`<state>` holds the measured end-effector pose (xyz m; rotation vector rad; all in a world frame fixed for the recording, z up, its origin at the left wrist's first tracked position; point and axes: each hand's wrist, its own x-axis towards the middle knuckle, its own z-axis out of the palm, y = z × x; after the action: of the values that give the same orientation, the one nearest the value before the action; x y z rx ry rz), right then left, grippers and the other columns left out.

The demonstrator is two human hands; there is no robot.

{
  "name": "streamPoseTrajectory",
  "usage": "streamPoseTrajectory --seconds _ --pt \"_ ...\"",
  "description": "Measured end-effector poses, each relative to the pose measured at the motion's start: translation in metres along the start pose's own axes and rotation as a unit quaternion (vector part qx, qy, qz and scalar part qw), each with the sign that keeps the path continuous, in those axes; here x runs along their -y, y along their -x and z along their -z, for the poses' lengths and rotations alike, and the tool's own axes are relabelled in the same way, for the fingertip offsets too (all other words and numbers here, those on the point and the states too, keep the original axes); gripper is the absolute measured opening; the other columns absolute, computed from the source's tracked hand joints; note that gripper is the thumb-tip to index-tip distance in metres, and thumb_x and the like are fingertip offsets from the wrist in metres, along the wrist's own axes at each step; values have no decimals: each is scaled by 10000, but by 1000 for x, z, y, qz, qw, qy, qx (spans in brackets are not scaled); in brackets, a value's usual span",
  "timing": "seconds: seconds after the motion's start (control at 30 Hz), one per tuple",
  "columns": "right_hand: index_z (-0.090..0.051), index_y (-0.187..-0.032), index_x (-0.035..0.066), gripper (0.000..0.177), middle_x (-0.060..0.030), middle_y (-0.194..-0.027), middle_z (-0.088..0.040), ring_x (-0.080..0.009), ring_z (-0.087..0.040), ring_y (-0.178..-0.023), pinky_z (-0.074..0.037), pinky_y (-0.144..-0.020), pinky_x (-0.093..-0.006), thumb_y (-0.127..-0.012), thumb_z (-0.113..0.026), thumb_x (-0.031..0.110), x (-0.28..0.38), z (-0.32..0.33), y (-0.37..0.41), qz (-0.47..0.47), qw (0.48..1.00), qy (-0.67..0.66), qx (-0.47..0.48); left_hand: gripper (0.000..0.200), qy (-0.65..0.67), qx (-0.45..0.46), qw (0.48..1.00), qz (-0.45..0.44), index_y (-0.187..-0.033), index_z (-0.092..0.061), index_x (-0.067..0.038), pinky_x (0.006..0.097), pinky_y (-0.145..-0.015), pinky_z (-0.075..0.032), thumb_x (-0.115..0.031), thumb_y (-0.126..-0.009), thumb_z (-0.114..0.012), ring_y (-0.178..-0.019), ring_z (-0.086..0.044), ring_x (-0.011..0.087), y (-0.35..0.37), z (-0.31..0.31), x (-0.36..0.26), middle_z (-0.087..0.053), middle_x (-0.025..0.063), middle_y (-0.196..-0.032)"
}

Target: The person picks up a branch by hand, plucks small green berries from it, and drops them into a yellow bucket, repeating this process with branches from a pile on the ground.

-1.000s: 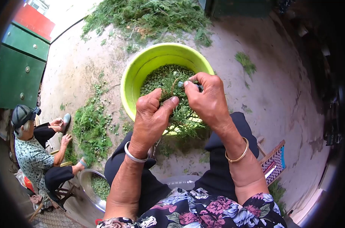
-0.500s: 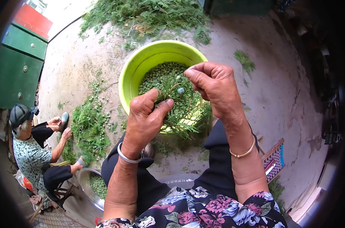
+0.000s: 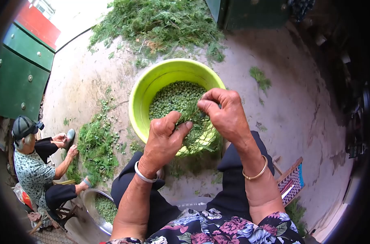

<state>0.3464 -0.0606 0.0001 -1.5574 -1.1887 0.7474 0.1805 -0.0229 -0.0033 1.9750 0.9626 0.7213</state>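
My left hand (image 3: 164, 136) is closed around a leafy evergreen sprig (image 3: 198, 133), thumb pressed against its stems. The sprig hangs over the near side of a yellow-green plastic tub (image 3: 138, 97). Inside the tub lies a heap of small round green cones (image 3: 168, 96). At the sprig's upper right, my right hand (image 3: 229, 114) has thumb and forefinger pinched together. What sits between those fingertips is hidden.
A large pile of evergreen branches (image 3: 160, 26) lies beyond the tub. To the left a seated person (image 3: 34, 166) handles something beside more branches (image 3: 96, 148). A metal basin (image 3: 89, 203) of cones stands near them; a woven-seat stool (image 3: 291, 183) is on the right.
Both hands have shifted lower in view, as has the tub. My right fingertips have come down to the sprig, and the bluish cone seen on it before no longer shows.
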Motion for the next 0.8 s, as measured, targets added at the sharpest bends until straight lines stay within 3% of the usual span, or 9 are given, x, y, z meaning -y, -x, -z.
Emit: streamPoseTrajectory --seconds 0.13,0.2,0.3,0.33,0.4,0.47,0.57,0.63,0.8 --pt "-632 -743 -50 142 -45 -616 -592 -104 -515 -531 -414 -482 -254 -826 -623 66 -7 3 -5 -72 990 -101 -62 144 11 -5 1000 29 -813 -602 15 289 -496 -419 -69 -771 -712 -530 -506 112 0 1 0 -526 50 -576" --pt "-629 -740 -18 148 -9 -601 -566 -63 -469 -481 -356 -414 -198 -842 -632 89 -5 24 -13 -172 906 -355 -150 122 29 -4 999 24 -795 -611 18 276 -463 -411 -68 -786 -697 -506 -481 77 1 4 4 -513 22 -569" --pt "-630 -754 12 152 5 -590 -542 -20 -417 -443 -296 -374 -156 -842 -665 131 17 23 -13 -201 871 -419 -163 103 55 5 997 49 -804 -619 22 226 -440 -402 -71 -820 -659 -509 -478 46 -3 9 3 -521 -15 -584" --pt "-630 -754 12 152 5 -590 -542 -20 -417 -443 -296 -374 -156 -842 -665 131 16 21 -12 -202 870 -419 -162 103 54 4 997 51 -804 -619 22 226 -440 -402 -71 -820 -659 -509 -478 46 -3 9 2 -521 -15 -584" --pt "-640 -739 14 149 7 -582 -546 -24 -414 -434 -289 -369 -168 -822 -687 129 12 19 -5 -191 916 -351 -27 93 119 -19 983 140 -833 -628 26 220 -453 -401 -65 -828 -649 -511 -476 46 -4 9 -4 -536 -22 -600" --pt "-657 -730 -5 120 -3 -587 -569 -36 -460 -473 -341 -416 -175 -794 -691 91 11 12 -2 -157 941 -301 1 96 156 -20 975 159 -859 -635 27 223 -481 -412 -67 -836 -642 -538 -487 48 -4 9 -9 -554 -23 -626" --pt "-685 -783 -36 95 -45 -648 -637 -59 -538 -568 -438 -515 -221 -750 -690 53 4 -4 0 -17 994 -104 -3 101 129 -40 985 109 -861 -639 26 227 -506 -421 -70 -830 -647 -569 -503 58 -3 7 -3 -569 -4 -639" --pt "-682 -788 -39 105 -56 -657 -641 -68 -544 -578 -444 -525 -232 -742 -691 55 6 -7 0 -20 997 -71 2 102 -55 -56 997 12 -849 -636 28 236 -526 -422 -69 -822 -651 -595 -517 69 -1 6 -3 -591 21 -664" --pt "-676 -847 -50 151 -14 -668 -621 -50 -515 -616 -427 -557 -212 -744 -684 60 1 -5 0 -76 996 -54 12 102 11 -26 999 28 -828 -629 30 251 -503 -419 -68 -819 -652 -564 -522 79 -2 6 1 -597 31 -648"
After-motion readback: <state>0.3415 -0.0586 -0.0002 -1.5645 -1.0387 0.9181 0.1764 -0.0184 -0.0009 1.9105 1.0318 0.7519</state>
